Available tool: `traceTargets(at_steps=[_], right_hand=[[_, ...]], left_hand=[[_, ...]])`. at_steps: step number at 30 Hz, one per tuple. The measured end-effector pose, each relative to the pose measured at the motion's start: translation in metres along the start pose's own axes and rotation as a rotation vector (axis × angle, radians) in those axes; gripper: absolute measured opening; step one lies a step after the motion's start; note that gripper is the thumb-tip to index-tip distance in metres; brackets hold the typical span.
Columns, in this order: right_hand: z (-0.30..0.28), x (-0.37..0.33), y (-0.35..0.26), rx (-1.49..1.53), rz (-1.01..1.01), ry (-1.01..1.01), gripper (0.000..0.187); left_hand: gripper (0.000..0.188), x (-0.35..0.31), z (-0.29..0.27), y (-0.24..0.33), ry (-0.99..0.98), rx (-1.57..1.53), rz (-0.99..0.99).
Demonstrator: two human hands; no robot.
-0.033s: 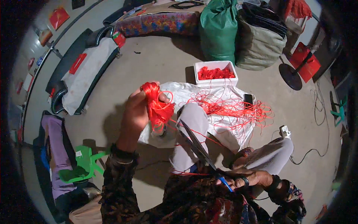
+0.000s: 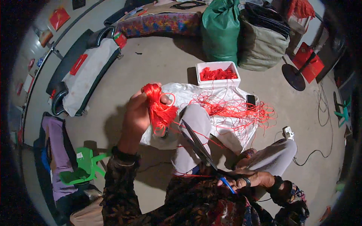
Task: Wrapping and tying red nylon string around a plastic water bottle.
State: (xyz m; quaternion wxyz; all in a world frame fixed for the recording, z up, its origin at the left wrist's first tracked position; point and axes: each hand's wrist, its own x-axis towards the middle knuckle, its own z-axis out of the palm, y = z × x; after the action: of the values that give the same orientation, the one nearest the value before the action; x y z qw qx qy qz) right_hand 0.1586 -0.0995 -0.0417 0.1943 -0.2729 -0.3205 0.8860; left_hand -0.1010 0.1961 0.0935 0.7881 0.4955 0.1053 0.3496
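A bundle of shiny red cord (image 2: 160, 107) is pinched in the raised fingers of my left hand (image 2: 136, 115). Its top is gathered tight, and the lower end fans out into a fringe with a loop standing off one side. One thin red strand runs from it across my knee. Low in front of my body, my right hand (image 2: 243, 182) grips large scissors (image 2: 200, 147) with a blue handle. The blades point up and left toward the bundle, slightly apart, without touching it. Another red strand lies across my lap beside the scissors.
Loose tangled red cord (image 2: 233, 107) covers a white sheet (image 2: 235, 135), with a black phone (image 2: 251, 100) by it. Beyond stands a white box (image 2: 218, 82) of red bundles. Farther back are a green sack (image 2: 221, 34) and a beige bag (image 2: 261, 49). A green stool (image 2: 86, 165) stands left.
The lower end of the red bundle hangs a little differently, its strands more spread. Both hands and the scissors have hardly moved.
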Motion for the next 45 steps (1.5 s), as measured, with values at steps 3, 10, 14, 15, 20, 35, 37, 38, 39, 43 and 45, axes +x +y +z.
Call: traceTargets(at_steps=[3,10,14,15,20,35,37,38,39,43,45], right_hand=[[0.004,0.016,-0.011,0.137,0.037,-0.012,0.06],[0.017,0.012,-0.036,0.166,-0.255,0.072,0.066],[0.017,0.003,-0.033,0.124,-0.291,0.24,0.081],[0.019,0.001,-0.038,0.083,-0.243,0.311,0.093],[0.023,-0.002,-0.048,-0.089,-0.277,0.38,0.105],[0.025,0.01,-0.064,0.013,-0.374,0.214,0.077],[0.028,0.011,-0.065,0.002,-0.363,0.251,0.077],[0.027,0.012,-0.063,0.005,-0.381,0.242,0.079],[0.027,0.013,-0.059,0.009,-0.4,0.235,0.081],[0.031,0.017,-0.058,-0.027,-0.431,0.24,0.088],[0.029,0.018,-0.056,-0.154,-0.398,0.343,0.088]], left_hand=[[0.051,-0.005,-0.003,-0.005,0.017,0.005,0.027],[0.034,-0.022,0.011,0.007,0.118,0.471,0.11],[0.027,-0.031,-0.005,0.0,0.167,0.662,0.131],[0.027,-0.033,-0.01,-0.002,0.141,0.625,0.13],[0.035,-0.039,-0.017,-0.008,0.038,0.325,0.029],[0.049,-0.059,-0.031,-0.015,0.318,-0.091,-0.073],[0.054,-0.057,-0.029,-0.022,0.362,-0.171,-0.023],[0.055,-0.057,-0.028,-0.021,0.38,-0.19,-0.033],[0.057,-0.055,-0.021,-0.016,0.396,-0.21,-0.044],[0.052,-0.057,-0.017,-0.011,0.306,-0.264,-0.047],[0.045,-0.064,-0.02,-0.018,0.271,-0.185,-0.043]])
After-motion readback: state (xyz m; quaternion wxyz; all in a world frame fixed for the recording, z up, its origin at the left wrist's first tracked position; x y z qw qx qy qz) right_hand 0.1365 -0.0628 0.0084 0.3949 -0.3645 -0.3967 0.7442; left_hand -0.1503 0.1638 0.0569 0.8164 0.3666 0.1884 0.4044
